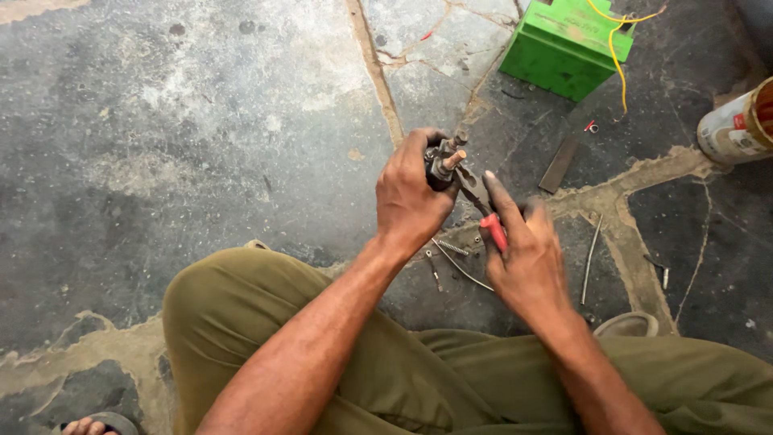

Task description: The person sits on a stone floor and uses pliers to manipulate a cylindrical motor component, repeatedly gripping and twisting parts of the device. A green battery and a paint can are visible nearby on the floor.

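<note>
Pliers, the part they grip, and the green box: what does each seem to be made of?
Pliers: dark, dull metal jaws, apparently steel; red handles look plastic-coated.
Gripped part, held in the left hand: grimy dark metal with a coppery stud.
Green box: smooth moulded plastic, evenly coloured.
The right hand holds the pliers.

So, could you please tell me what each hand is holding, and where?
Left hand grips the small metal part around its body; right hand holds the pliers by their red handles.

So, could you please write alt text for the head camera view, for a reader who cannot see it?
A seated person's left hand grips a small metal part while the right hand works red-handled pliers on it, above a cracked stone floor. A spring, thin rods and a green box lie nearby.
</note>
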